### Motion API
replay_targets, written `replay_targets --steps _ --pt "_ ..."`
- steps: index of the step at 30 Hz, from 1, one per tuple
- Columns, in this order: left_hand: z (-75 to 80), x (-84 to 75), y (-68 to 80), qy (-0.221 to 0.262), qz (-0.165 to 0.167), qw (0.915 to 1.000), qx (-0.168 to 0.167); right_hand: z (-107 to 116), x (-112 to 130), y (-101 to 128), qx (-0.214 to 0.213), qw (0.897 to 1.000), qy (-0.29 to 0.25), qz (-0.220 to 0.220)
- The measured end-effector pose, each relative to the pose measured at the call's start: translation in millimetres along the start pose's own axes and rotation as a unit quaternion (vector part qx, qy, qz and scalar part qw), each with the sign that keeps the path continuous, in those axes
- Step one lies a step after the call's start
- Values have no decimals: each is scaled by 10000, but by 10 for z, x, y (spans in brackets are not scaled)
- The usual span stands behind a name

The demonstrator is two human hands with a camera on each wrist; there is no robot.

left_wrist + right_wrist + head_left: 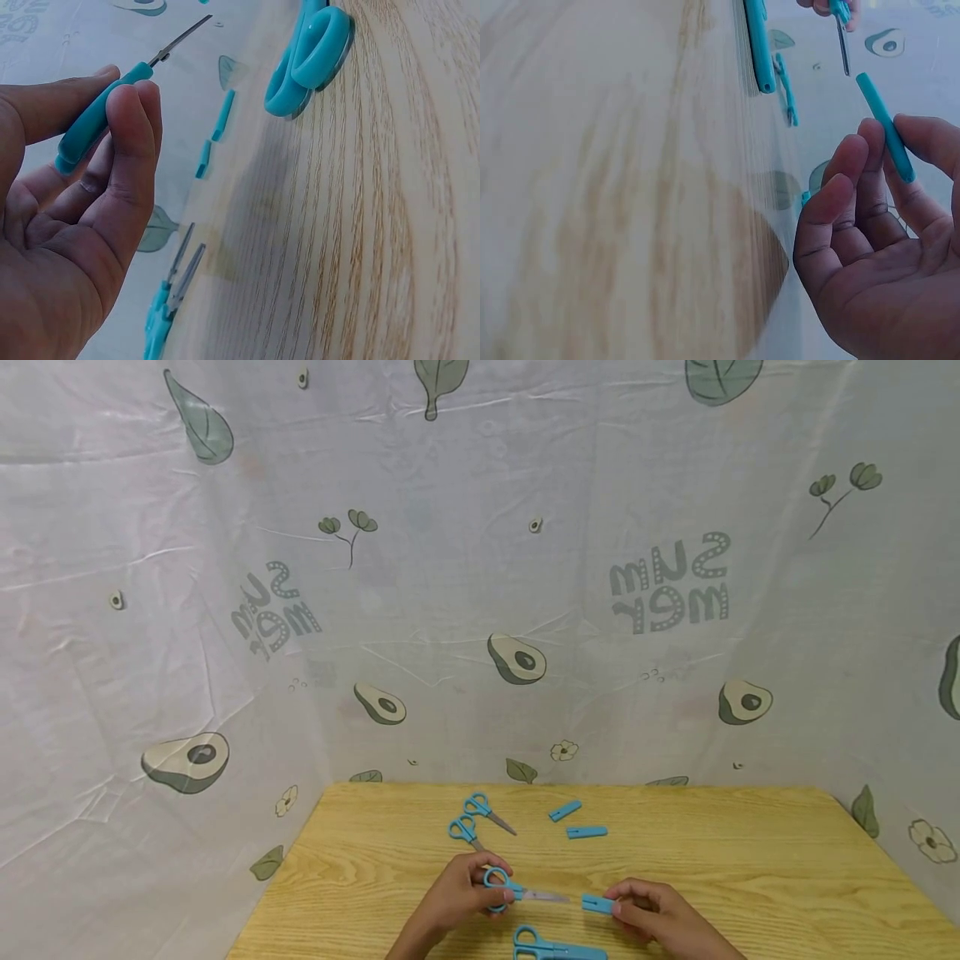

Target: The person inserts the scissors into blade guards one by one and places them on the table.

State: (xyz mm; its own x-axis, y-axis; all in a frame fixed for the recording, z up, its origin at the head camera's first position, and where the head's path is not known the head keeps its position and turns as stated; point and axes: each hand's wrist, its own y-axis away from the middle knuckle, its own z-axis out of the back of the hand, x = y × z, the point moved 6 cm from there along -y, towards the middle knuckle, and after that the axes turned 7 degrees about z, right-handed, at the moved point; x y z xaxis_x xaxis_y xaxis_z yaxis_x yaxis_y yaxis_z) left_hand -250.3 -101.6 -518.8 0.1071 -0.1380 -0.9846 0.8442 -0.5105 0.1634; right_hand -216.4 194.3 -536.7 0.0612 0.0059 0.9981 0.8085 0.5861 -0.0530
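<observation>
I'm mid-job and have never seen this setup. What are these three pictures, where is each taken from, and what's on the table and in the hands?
No machine here: a person works with bare hands. The wide picture comes from a head camera; the other two from cameras on each wrist. The left hand grips blue scissors by the handle, blade bare. The right hand pinches a blue blade cover, apart from the blade tip. On the wooden table lie two uncovered scissors, two loose covers and, nearest the person, covered scissors.
</observation>
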Motion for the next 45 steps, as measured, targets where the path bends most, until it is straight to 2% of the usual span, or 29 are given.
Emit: replay_targets --steps 5,11,18,30,45 --pt "-3 -10 -17 98 42 9999 55 -6 17 -20 33 9999 37 93" --pt "1 -27 -30 88 101 9999 9 -1 21 -46 -82 10000 55 3" --pt "-14 -31 -13 184 171 9997 -23 9 46 -47 -184 9994 309 -16" --pt "-13 -106 -34 168 99 9997 -120 69 72 -69 -456 9982 321 -232" --pt "-19 -215 -23 62 67 9998 -151 44 160 -45 -163 9996 -171 -151"
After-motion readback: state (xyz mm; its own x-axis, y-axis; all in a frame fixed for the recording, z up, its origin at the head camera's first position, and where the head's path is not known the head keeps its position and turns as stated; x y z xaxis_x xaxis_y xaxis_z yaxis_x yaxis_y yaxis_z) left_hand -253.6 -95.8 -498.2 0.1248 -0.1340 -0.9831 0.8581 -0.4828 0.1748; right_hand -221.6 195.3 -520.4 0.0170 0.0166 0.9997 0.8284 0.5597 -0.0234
